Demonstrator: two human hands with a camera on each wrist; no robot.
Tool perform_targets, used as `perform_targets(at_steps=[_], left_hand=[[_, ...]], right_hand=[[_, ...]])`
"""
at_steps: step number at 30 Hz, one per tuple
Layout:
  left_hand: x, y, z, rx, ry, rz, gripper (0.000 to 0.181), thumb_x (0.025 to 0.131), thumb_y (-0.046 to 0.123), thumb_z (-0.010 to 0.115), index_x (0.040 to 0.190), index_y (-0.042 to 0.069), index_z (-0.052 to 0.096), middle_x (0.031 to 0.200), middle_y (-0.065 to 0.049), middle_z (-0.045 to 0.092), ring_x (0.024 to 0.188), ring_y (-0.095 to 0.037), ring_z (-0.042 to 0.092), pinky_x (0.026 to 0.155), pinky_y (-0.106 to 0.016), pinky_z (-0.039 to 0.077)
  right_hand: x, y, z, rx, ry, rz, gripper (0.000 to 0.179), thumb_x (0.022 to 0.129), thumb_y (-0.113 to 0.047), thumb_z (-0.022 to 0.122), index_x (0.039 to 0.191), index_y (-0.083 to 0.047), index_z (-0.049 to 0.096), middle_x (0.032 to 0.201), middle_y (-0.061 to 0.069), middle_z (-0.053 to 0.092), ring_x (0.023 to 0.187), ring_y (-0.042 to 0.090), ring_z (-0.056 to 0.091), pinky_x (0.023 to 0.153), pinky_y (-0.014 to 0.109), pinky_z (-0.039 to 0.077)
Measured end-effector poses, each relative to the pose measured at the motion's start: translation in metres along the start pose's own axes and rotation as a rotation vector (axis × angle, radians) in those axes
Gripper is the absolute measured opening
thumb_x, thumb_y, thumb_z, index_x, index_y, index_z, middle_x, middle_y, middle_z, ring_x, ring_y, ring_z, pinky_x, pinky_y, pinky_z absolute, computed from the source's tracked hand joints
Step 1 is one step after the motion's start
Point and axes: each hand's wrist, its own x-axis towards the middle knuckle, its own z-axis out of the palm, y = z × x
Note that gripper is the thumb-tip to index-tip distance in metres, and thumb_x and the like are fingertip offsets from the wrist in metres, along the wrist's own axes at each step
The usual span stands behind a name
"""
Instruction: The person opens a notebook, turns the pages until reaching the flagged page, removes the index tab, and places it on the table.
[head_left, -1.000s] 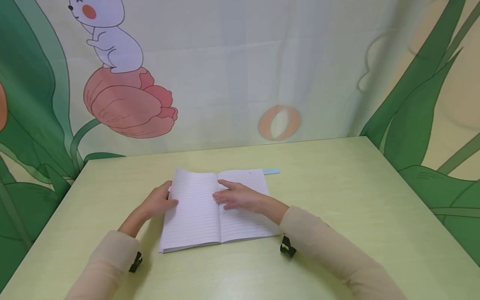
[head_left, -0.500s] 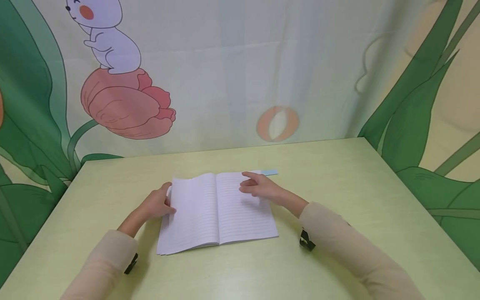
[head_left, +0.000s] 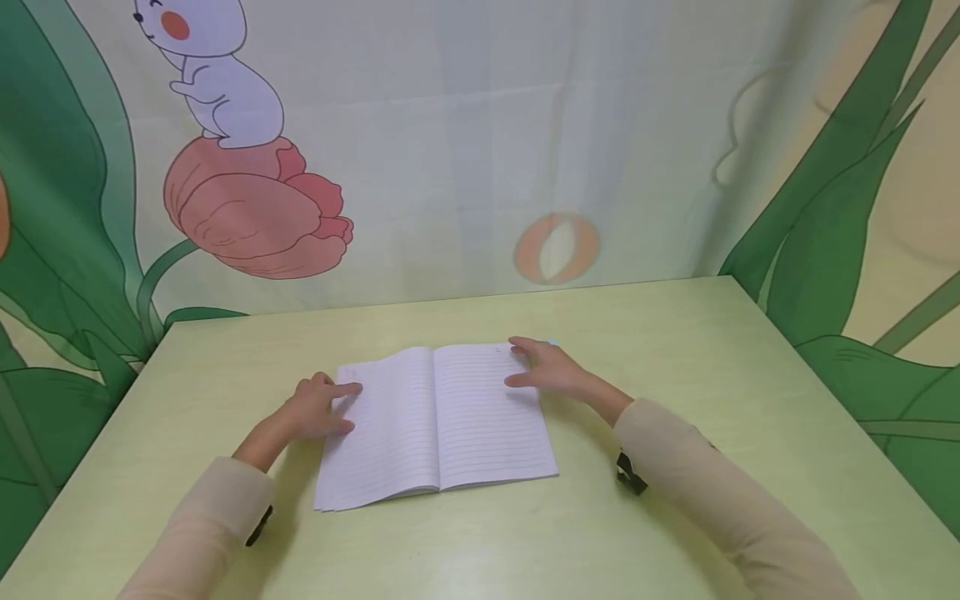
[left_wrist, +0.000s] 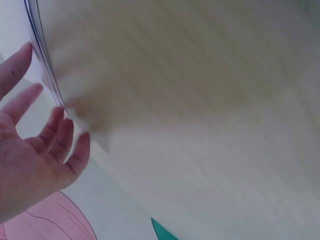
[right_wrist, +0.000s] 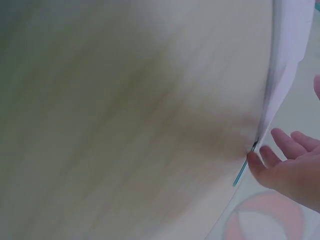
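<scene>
An open notebook [head_left: 397,433] with lined pages lies on the table. My left hand [head_left: 309,406] is at its left edge, with thumb and index finger stretched out over the left page. In the left wrist view the fingers of the left hand [left_wrist: 40,145] are spread and loosely bent beside the page edges [left_wrist: 45,65]. My right hand [head_left: 551,367] is over the upper right corner of the right page, thumb and fingers apart. A light blue strip [head_left: 552,342] sticks out there, mostly hidden by that hand. The right wrist view shows the strip [right_wrist: 241,172] edge-on near the fingertips.
The pale green table [head_left: 712,367] extends around the notebook. Behind it hangs a curtain [head_left: 450,167] printed with a white animal, flowers and leaves. A small black piece [head_left: 632,475] hangs under the right sleeve.
My right hand has moved right from the notebook's middle fold to the right page's upper corner. The left page has settled flatter, and the left index finger now stretches over it.
</scene>
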Motion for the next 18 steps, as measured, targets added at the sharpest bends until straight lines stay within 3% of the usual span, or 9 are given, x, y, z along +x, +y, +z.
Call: perform_targets(at_steps=[3,8,13,18], left_hand=[[0.0,-0.002,0.0,0.049,-0.012,0.014,0.056,0.081,0.022,0.067,0.131,0.004,0.048,0.124,-0.032,0.038,0.11,-0.05,0.035,0.081,-0.06,0.036],[-0.002,-0.004,0.0,0.043,-0.056,0.062,0.066,0.08,0.032,0.067,0.132,-0.002,0.044,0.133,-0.039,0.029,0.121,-0.054,0.027,0.093,-0.063,0.026],[-0.006,-0.001,-0.001,0.024,-0.162,-0.014,0.099,0.068,0.052,0.072,0.141,0.001,0.029,0.142,-0.035,0.012,0.128,-0.053,0.012,0.09,-0.072,0.015],[-0.009,-0.001,0.0,0.033,-0.204,-0.039,0.11,0.063,0.053,0.076,0.144,0.003,0.021,0.145,-0.032,0.003,0.129,-0.052,0.004,0.087,-0.076,0.009]], right_hand=[[0.001,0.003,-0.002,-0.146,-0.031,-0.017,0.082,0.076,-0.025,0.074,0.14,0.002,0.029,0.141,0.018,0.035,0.132,0.034,0.024,0.106,0.045,0.02],[-0.001,0.007,-0.007,-0.308,-0.124,0.007,0.1,0.07,-0.04,0.076,0.145,-0.005,0.019,0.148,0.015,0.022,0.136,0.038,0.006,0.103,0.059,0.011],[-0.004,0.011,-0.011,-0.455,-0.249,-0.014,0.115,0.065,-0.054,0.075,0.147,-0.008,0.009,0.152,0.011,0.006,0.136,0.036,-0.006,0.1,0.064,0.004],[-0.004,0.012,-0.01,-0.569,-0.33,-0.057,0.115,0.065,-0.06,0.071,0.147,-0.01,0.007,0.152,0.008,-0.002,0.136,0.035,-0.011,0.099,0.065,0.0]])
